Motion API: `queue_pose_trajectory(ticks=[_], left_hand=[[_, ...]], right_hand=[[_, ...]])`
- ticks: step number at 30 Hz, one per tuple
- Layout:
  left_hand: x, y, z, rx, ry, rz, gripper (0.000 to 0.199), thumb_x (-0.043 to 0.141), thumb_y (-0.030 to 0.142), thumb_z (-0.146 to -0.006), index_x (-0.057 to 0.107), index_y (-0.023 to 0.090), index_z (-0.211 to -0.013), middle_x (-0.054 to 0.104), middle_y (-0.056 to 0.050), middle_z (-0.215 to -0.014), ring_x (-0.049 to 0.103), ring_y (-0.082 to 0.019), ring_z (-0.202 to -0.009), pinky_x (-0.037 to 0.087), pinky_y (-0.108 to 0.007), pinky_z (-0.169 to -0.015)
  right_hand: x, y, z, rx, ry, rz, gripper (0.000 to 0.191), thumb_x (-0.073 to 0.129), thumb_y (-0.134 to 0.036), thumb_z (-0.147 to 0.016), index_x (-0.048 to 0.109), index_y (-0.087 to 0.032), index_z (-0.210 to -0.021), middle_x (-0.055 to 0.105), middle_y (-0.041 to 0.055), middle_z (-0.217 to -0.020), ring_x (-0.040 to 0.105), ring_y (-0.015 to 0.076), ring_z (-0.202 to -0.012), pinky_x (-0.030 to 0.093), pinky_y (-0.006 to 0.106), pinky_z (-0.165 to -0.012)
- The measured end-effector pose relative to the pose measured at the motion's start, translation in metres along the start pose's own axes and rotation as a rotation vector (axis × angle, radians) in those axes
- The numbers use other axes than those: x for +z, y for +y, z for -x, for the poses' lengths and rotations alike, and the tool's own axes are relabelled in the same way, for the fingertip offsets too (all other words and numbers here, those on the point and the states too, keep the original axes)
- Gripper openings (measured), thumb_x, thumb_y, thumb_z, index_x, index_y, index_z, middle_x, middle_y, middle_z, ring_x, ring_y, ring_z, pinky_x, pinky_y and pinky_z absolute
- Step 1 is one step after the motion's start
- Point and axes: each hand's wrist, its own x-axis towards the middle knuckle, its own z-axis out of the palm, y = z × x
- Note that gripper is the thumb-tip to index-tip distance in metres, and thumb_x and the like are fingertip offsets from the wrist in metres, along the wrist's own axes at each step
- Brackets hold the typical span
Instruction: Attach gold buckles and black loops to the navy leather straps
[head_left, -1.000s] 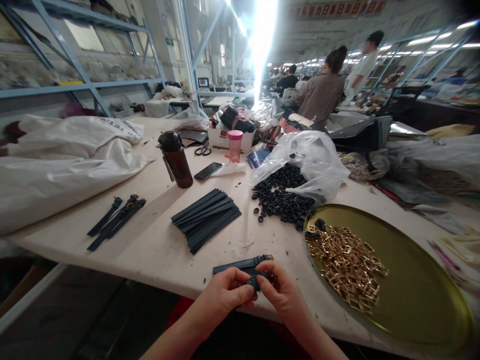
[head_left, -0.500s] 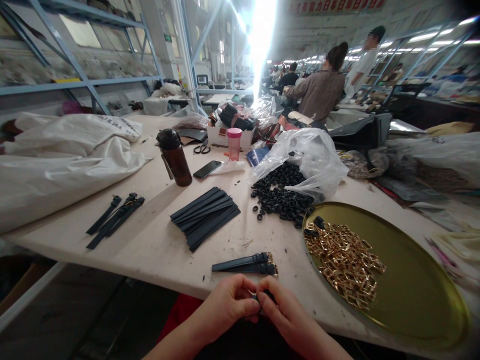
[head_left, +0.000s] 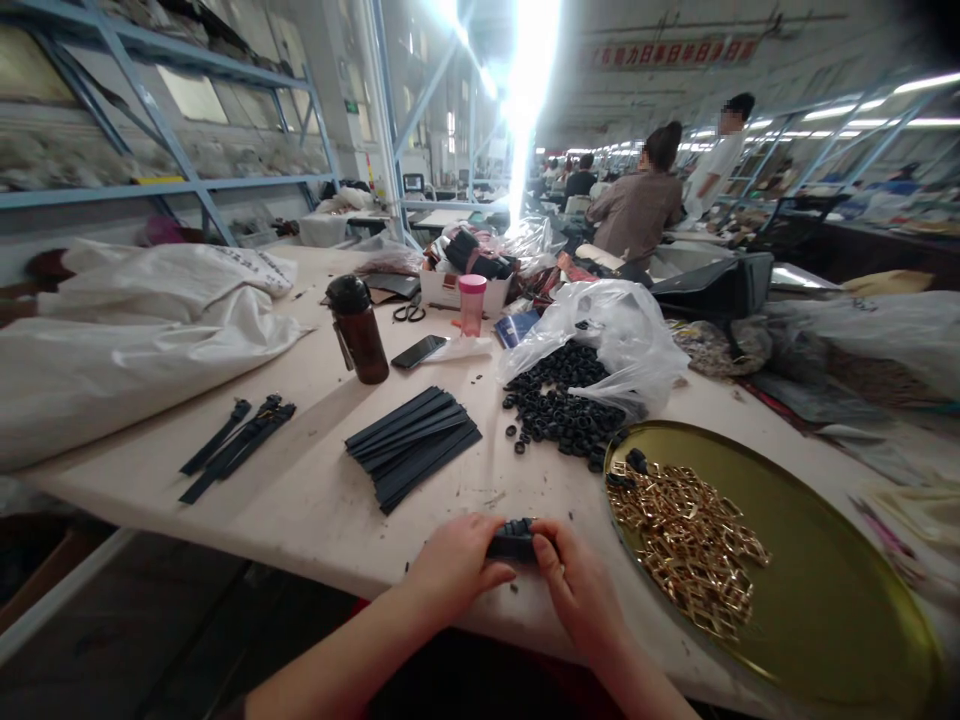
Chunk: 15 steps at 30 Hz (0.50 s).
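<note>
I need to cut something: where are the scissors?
In the head view, the scissors lie on the table between the brown bottle and the white box, just behind the phone.

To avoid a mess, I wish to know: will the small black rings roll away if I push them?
Probably some will: the black rings look round, and a few lie apart from the pile on the table. They look like rubber, so likely light and easy to scatter.

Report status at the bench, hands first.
Left hand, right hand both gripping dark strap. Gold buckles on brass tray, right of right hand.
</note>
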Motion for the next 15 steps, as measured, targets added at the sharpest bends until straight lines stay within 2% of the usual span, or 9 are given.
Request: queue_pose_trajectory(ticks=[3, 6, 10, 13, 15], left_hand=[[0.005, -0.009, -0.010, 0.063, 0.018, -0.332, 0.027, 0.050, 0.017, -0.077, 0.056, 0.013, -0.102, 0.058, -0.014, -0.102, 0.052, -0.027, -0.097, 0.041, -0.040, -0.083], [0.018, -0.006, -0.011, 0.068, 0.003, -0.395, 0.024, 0.039, 0.010, -0.080, 0.057, 0.010, -0.096, 0.059, -0.014, -0.094, 0.053, -0.027, -0.091, 0.043, -0.040, -0.079], [0.029, -0.005, -0.008, 0.048, 0.003, -0.454, 0.024, 0.038, 0.015, -0.083, 0.054, 0.010, -0.100, 0.058, -0.014, -0.095, 0.054, -0.025, -0.088, 0.046, -0.037, -0.075], [0.013, -0.019, 0.003, 0.028, 0.010, -0.465, 0.019, 0.042, 0.016, -0.081, 0.055, 0.015, -0.094, 0.057, -0.009, -0.095, 0.056, -0.021, -0.084, 0.048, -0.030, -0.071], [-0.014, -0.038, 0.019, 0.006, 0.048, -0.461, 0.018, 0.043, 0.013, -0.078, 0.054, 0.017, -0.092, 0.057, -0.007, -0.094, 0.057, -0.018, -0.084, 0.047, -0.026, -0.073]], right_hand=[[0.007, 0.014, -0.019, -0.044, 0.114, -0.004, 0.029, 0.039, -0.040, -0.086, 0.059, -0.020, -0.090, 0.061, 0.0093, -0.095, 0.054, 0.0240, -0.092, 0.040, 0.039, -0.085], [0.025, 0.023, -0.021, -0.050, 0.126, -0.087, 0.032, 0.037, -0.041, -0.086, 0.059, -0.019, -0.096, 0.061, 0.0105, -0.103, 0.052, 0.0242, -0.100, 0.038, 0.042, -0.092], [0.040, 0.032, -0.007, -0.029, 0.085, -0.116, 0.032, 0.042, -0.044, -0.083, 0.059, -0.023, -0.101, 0.060, 0.0100, -0.110, 0.051, 0.0270, -0.107, 0.036, 0.046, -0.095], [0.032, 0.040, -0.003, 0.001, 0.065, -0.123, 0.038, 0.043, -0.046, -0.081, 0.056, -0.024, -0.109, 0.059, 0.0087, -0.116, 0.051, 0.0286, -0.110, 0.039, 0.046, -0.094], [0.021, 0.040, -0.007, 0.004, 0.070, -0.070, 0.040, 0.042, -0.046, -0.082, 0.055, -0.024, -0.112, 0.057, 0.0083, -0.119, 0.050, 0.0286, -0.111, 0.040, 0.046, -0.094]])
